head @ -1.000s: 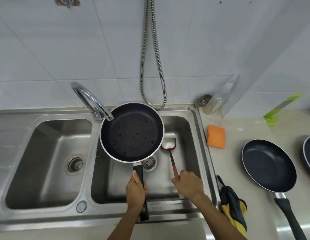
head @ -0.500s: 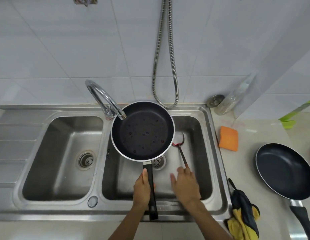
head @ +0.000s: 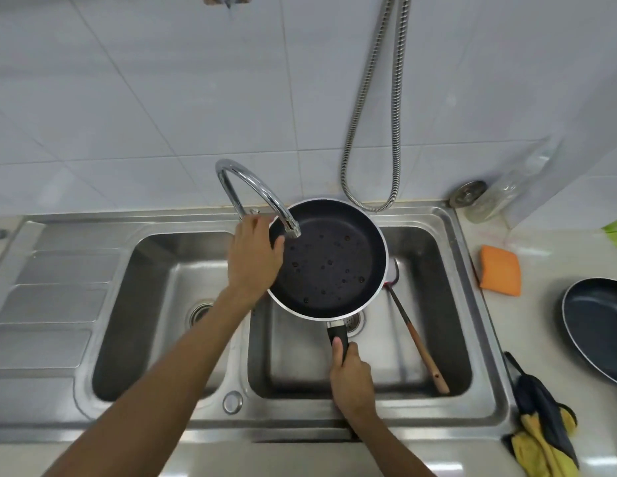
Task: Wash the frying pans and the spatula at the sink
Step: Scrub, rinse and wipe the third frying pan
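Left hand: the left hand (head: 253, 259) reaches over the divider of the stainless steel double sink (head: 59, 297), back upward. Its fingertips are at the foot of the curved chrome tap (head: 252, 182) and its thumb lies beside the pan's near-left rim.
Left fingers: they point away from the camera. Whether they curl round the tap's small lever or only touch it cannot be told.
Right hand: the right hand (head: 352, 376) grips the pan's black handle (head: 338, 339), fingers wrapped round it and thumb laid along its top.
Held pan: the round black frying pan with a silver rim (head: 329, 259) extends straight ahead of the right fingers, above the right basin. Its far-left edge is under the tap spout, and drops dot its dark inside.
Spatula: the wooden-handled spatula (head: 420, 349) lies loose on the floor of the right basin, just right of the right fingers and apart from them. Its handle end is nearest the person and its head is partly hidden under the pan's right rim.
Second pan: a dark frying pan (head: 599, 325) sits on the counter, well to the right of the right hand and cut by the frame edge.
Sponge: an orange rectangular sponge (head: 500, 270) lies on the counter between the sink and that pan.
Bundle: a yellow and dark bundle (head: 541, 421), gloves or cloth, lies at the sink's near-right corner.
Hose: a ribbed metal hose (head: 399, 98) loops down the tiled wall beyond the held pan.
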